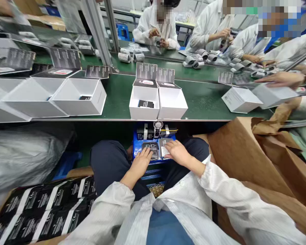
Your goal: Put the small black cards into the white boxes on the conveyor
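Note:
Between my knees, a blue plastic surface (137, 146) carries two piles of printed cards. My left hand (141, 162) rests its stretched fingers on the near edge of the black leaflet (153, 147). Over the grey printed card (163, 142) to the right lies my right hand (178, 153), fingers spread on its right side; whether it pinches the card I cannot tell. Just behind stands a small silver-and-black device with a round top (158, 129). Banded black packets (142, 134) lie beside it.
Two open white boxes, a left one (144, 114) holding a black card and a right one (172, 109), stand on the green bench (204, 102). More open boxes (78, 107) line the left. A carton of banded black packets (40, 207) is lower left, brown cardboard (250, 153) right. Co-workers sit opposite.

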Motion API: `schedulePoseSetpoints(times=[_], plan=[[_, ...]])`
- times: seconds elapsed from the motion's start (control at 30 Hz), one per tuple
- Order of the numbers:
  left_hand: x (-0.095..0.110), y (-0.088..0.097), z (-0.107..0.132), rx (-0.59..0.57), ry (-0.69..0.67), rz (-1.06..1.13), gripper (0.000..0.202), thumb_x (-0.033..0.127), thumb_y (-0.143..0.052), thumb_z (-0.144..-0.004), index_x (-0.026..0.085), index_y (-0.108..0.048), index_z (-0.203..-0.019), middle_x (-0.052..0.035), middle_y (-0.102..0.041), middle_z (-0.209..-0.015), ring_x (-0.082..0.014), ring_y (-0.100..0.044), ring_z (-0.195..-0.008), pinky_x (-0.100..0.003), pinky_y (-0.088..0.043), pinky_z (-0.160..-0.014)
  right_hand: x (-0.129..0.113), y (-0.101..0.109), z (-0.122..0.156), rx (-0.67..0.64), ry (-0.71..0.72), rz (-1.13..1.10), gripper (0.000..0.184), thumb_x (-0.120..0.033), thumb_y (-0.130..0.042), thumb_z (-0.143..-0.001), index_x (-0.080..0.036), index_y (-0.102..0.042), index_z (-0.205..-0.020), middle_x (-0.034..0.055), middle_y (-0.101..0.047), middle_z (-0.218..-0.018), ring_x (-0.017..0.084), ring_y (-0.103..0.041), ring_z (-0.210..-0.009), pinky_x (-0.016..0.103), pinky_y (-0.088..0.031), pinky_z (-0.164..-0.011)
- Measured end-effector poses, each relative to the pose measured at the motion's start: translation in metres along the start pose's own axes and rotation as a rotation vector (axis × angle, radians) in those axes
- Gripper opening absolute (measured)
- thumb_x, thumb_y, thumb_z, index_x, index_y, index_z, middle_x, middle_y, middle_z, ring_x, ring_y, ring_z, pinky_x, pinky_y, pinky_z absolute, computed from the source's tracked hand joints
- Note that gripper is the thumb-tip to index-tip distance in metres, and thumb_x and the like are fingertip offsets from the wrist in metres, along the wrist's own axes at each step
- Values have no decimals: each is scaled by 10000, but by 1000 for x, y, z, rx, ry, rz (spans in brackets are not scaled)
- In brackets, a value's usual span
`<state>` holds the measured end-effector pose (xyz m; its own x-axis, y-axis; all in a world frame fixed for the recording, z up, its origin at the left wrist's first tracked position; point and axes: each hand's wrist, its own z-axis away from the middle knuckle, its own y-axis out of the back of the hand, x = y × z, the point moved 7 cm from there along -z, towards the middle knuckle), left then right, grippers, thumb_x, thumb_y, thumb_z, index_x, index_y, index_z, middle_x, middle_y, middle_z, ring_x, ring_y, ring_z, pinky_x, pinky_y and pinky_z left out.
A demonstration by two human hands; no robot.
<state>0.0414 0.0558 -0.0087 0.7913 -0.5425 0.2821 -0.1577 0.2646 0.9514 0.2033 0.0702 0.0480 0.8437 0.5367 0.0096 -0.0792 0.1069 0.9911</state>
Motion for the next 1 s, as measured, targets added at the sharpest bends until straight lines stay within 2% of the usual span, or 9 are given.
schedulePoseSetpoints(times=[0.1, 0.2, 0.43, 0.57, 0.67, 0.8, 0.87, 0.93, 1.0], plan=[[0, 3, -2, 1, -36, -3, 549, 12, -373, -875, 184, -531, -1372, -133, -484, -1485, -268, -433, -1393, -469, -423, -1100, -8, -11, 10, -21, 3, -15, 169, -181, -597, -950, -124, -665, -1093, 144, -664, -1178, 259, -599, -1100, 382, -430, -960], [3, 9, -1, 34, -66, -6, 529, 10, -383, -876, 199, -574, -1331, -119, -554, -1423, -248, -491, -1347, -431, -435, -1092, -11, -15, 13, -34, 2, -34, 148, -86, -544, -945, -121, -684, -976, 118, -699, -1011, 235, -635, -971, 345, -449, -894], [14, 45, 6, 234, -105, -1, 486, -7, -412, -865, 201, -615, -1254, -109, -639, -1179, -226, -582, -1124, -376, -520, -951, 7, -7, 4, 5, -71, -109, 166, -259, -589, -970, -134, -689, -927, 97, -696, -940, 218, -642, -913, 280, -467, -786], [26, 66, 12, 335, -154, 7, 414, 12, -409, -894, 191, -640, -1187, -102, -635, -1059, -219, -585, -1001, -362, -544, -847, 11, 9, 11, 28, -92, -162, 192, -242, -532, -1003, -188, -707, -943, 54, -722, -950, 180, -669, -907, 242, -481, -780], [52, 96, 20, 482, -236, 36, 355, 48, -415, -930, 189, -628, -1177, -94, -637, -1020, -207, -581, -974, -358, -542, -841, -4, 45, 33, 160, -65, -219, 245, -213, -448, -1031, -195, -673, -1126, 70, -715, -1099, 183, -668, -1007, 269, -508, -851], [95, 173, 39, 913, -413, 177, 382, 65, -498, -928, 231, -541, -1269, -57, -643, -1018, -177, -601, -992, -342, -547, -865, -29, 133, 69, 598, 129, -327, 269, -201, -459, -1022, -191, -607, -1247, 69, -703, -1150, 173, -661, -1050, 290, -535, -923], [102, 206, 46, 1080, -407, 215, 450, 86, -565, -906, 263, -493, -1314, -62, -628, -1123, -188, -597, -1093, -371, -540, -931, -25, 177, 74, 797, 173, -255, 286, -150, -467, -1006, -202, -610, -1248, 63, -706, -1141, 172, -659, -1057, 294, -528, -954], [96, 219, 47, 1171, -328, 206, 474, 113, -611, -885, 251, -483, -1320, -98, -583, -1251, -240, -540, -1237, -447, -503, -1019, -5, 212, 64, 958, 115, -154, 292, -135, -464, -1001, -216, -634, -1225, 63, -706, -1142, 183, -656, -1071, 309, -516, -976], [82, 207, 41, 1100, -238, 171, 422, 129, -607, -886, 208, -507, -1288, -131, -568, -1289, -286, -492, -1305, -508, -476, -1052, 25, 231, 41, 999, 19, -86, 278, -179, -446, -1017, -224, -655, -1195, 67, -707, -1144, 197, -655, -1078, 328, -516, -967]])
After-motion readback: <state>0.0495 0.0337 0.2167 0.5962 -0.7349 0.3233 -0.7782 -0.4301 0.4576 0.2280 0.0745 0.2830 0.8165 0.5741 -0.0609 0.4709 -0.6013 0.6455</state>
